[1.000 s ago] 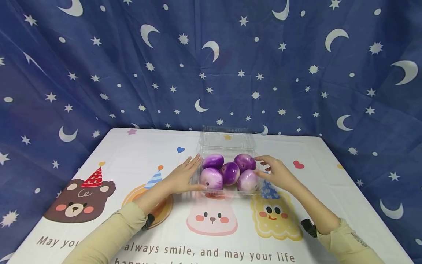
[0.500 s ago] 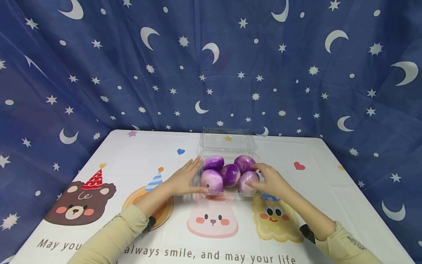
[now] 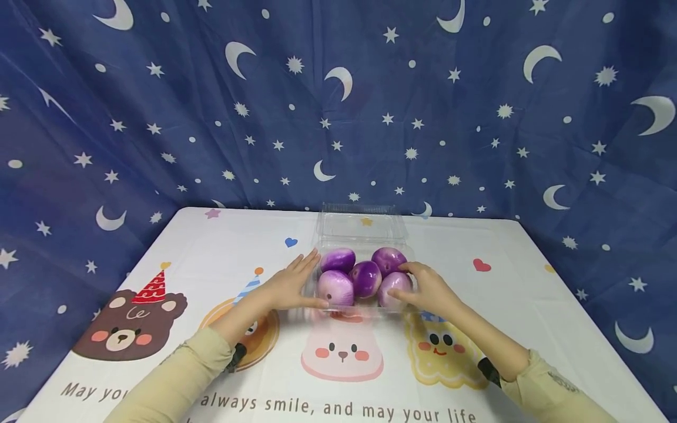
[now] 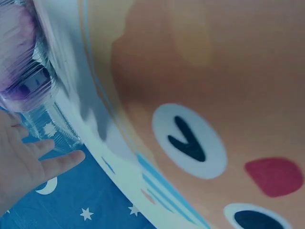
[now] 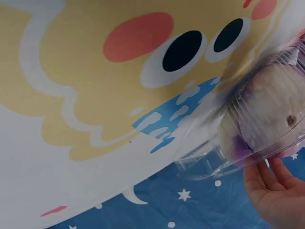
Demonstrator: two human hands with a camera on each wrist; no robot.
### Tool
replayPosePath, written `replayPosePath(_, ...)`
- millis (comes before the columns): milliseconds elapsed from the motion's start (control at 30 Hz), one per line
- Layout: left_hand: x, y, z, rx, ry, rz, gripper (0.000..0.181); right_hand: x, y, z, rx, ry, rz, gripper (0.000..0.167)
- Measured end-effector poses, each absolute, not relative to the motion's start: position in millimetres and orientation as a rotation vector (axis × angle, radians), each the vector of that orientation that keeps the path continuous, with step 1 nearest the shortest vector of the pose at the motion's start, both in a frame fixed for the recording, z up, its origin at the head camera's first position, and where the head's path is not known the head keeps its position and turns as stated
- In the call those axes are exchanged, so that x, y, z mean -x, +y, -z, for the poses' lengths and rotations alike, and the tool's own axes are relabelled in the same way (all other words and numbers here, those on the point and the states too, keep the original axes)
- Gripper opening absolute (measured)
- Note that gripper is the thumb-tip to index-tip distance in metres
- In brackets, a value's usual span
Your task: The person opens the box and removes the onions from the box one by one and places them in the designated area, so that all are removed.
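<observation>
Several purple-and-white onions (image 3: 366, 279) lie in a clear plastic clamshell box (image 3: 365, 309) on the table. Its lid (image 3: 362, 228) is folded back behind. My left hand (image 3: 290, 286) rests against the box's left side, fingers straight and thumb near the front left corner. Around the pale front-right onion (image 3: 399, 283) my right hand (image 3: 431, 286) curls, the thumb on its near face and a finger at its far side. The left wrist view shows spread fingers (image 4: 66, 163) beside the box. Fingers (image 5: 281, 172) reach over the box's rim in the right wrist view.
A white tablecloth (image 3: 254, 235) with printed cartoon figures and lettering covers the table. Behind it hangs a blue curtain (image 3: 296, 147) with moons and stars. Dark straps (image 3: 488, 371) sit on both wrists, below beige sleeves.
My right hand has moved left, its thumb crossing onto the front-right onion. The box and its onions have shifted slightly left. My left hand stays at the box's side.
</observation>
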State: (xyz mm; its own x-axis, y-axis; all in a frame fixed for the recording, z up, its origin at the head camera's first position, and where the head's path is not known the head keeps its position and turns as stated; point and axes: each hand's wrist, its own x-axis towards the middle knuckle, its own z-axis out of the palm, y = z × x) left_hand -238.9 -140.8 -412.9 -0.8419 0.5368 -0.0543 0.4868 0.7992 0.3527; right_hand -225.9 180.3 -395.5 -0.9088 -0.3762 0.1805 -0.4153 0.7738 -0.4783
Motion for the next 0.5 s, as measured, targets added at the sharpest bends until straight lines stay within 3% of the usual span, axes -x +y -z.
replayPosePath(367, 239.8, -141.7, 409.4, -0.809, 2.775, -0.518, 0.110, 226.8, 177.5, 391.1, -0.611, -2.985, -0.762, 0.065)
replayPosePath(500, 239.2, -143.2, 413.3, -0.840, 2.793, -0.545, 0.108, 227.4, 173.7, 390.6, -0.644, -2.966, -0.721, 0.059)
